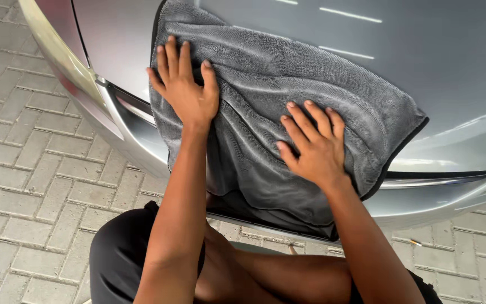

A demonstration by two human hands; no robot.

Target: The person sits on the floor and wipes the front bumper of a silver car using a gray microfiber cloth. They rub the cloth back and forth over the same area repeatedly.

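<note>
Nearest me I see bent knees in black shorts (116, 253) over the grey brick paving (23, 186). My right hand (313, 143) lies flat, fingers spread, on the grey towel (288, 90). My left hand (184, 84) presses the towel's upper left part, also splayed wide, gripping nothing. The towel drapes over the silver car's front (451, 67), its lower edge hanging past the bumper.

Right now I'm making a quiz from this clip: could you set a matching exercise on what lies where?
Things:
1. left hand
2. right hand
3. grey towel
4. brick paving

Places:
A. spread over the silver car
B. flat on the towel's lower right part
C. ground below the car
D. flat on the towel's upper left part

Pairs: 1-D, 2-B, 3-A, 4-C
</note>
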